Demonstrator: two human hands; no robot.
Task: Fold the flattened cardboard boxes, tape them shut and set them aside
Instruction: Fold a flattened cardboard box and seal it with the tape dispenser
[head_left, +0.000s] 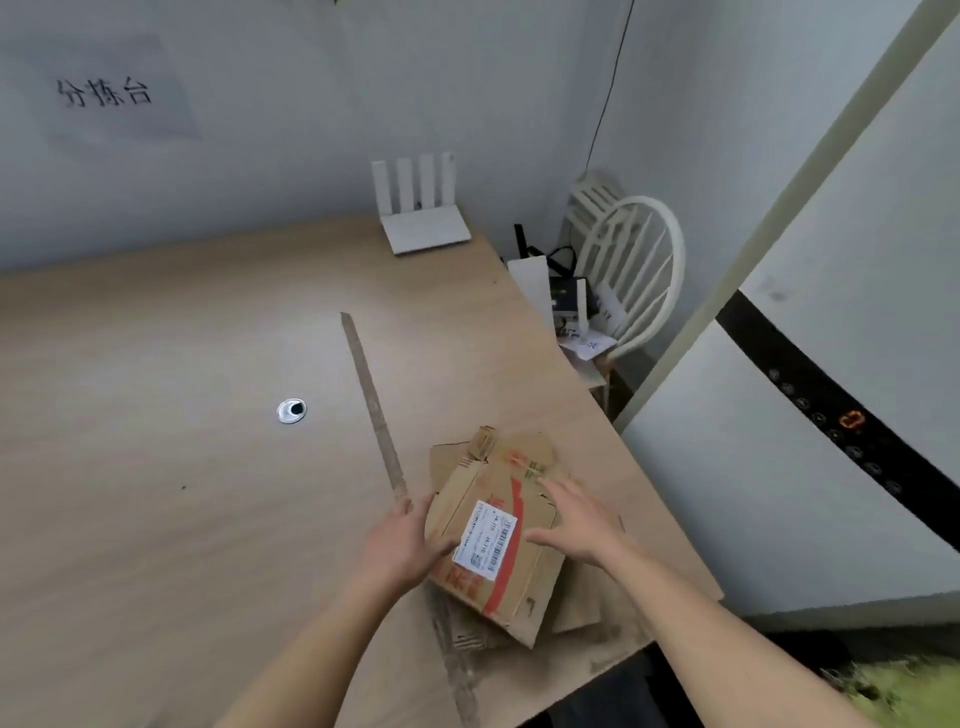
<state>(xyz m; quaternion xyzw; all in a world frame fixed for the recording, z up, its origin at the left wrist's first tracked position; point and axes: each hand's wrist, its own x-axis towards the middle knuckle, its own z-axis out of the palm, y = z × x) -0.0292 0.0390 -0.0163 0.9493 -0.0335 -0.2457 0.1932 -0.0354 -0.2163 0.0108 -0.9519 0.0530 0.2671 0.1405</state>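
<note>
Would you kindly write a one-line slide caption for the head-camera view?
Left hand grips the edge of a flattened cardboard box on the wooden table while the open right hand reaches over it.

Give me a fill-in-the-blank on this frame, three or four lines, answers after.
1. The left hand grips the ____ edge of the flattened cardboard box.
2. The right hand is over the box with its fingers ____.
3. The shipping label on the box is ____ in colour.
4. The white router stands at the table's ____ edge, by the wall.

Answers: left; spread; white; far
</note>
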